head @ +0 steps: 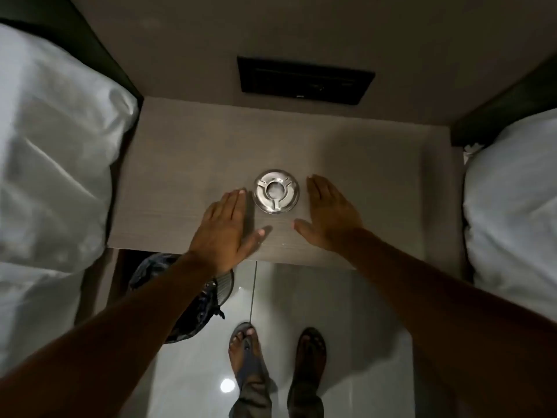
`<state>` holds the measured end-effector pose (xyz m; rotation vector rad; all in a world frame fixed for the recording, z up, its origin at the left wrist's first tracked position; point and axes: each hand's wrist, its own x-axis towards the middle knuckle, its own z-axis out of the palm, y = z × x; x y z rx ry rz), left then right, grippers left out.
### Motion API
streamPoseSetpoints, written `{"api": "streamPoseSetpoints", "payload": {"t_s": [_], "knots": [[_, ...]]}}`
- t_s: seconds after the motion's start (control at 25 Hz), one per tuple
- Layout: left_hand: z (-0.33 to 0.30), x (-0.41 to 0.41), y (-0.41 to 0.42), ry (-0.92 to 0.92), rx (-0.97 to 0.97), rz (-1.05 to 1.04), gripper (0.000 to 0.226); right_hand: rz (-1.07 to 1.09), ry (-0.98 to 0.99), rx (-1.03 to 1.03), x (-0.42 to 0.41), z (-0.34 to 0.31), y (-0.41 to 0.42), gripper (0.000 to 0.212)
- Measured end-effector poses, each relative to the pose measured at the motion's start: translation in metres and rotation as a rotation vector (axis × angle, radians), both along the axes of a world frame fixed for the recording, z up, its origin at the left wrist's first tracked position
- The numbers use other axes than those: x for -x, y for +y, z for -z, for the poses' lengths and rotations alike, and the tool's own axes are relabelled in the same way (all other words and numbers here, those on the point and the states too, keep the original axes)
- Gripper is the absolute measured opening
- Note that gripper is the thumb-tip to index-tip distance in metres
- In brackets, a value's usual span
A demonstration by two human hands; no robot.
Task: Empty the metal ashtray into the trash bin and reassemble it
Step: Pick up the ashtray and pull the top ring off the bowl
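A round shiny metal ashtray [276,191] with a notched lid sits in one piece on the grey bedside table [187,164], near its front edge. My left hand [224,225] lies flat and open just left of the ashtray, palm down, apart from it. My right hand [330,213] is flat and open just right of it, also not touching. A trash bin [196,300] lined with a dark bag stands on the floor below the table's front left corner, partly hidden by my left forearm.
White bedding flanks the table: one bed on the left [51,152], another on the right [512,206]. A dark panel [304,79] is set in the wall behind the table. My sandalled feet [277,354] stand on glossy white floor tiles.
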<state>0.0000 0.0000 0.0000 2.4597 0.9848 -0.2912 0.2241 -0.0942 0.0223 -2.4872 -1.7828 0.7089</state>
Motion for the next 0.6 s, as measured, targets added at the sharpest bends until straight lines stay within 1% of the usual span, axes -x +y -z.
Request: {"api": "streamPoseSetpoints", "payload": {"t_s": [0.04,0.2,0.36,0.6], "knots": [[0.008,-0.004,0.002,-0.064,0.018,0.002,0.102,-0.027,0.025,-0.012,-0.002,0.007,0.005,0.104],[0.038,-0.019,0.014,-0.251,0.070,-0.113,0.092,-0.085,0.109,-0.090,-0.009,0.024,0.034,0.118],[0.056,-0.024,0.014,-0.326,0.011,-0.100,0.086,-0.117,0.159,-0.098,-0.006,0.037,0.048,0.125],[0.073,-0.026,0.015,-0.375,-0.017,-0.096,0.083,-0.129,0.195,-0.112,-0.003,0.052,0.056,0.130]]}}
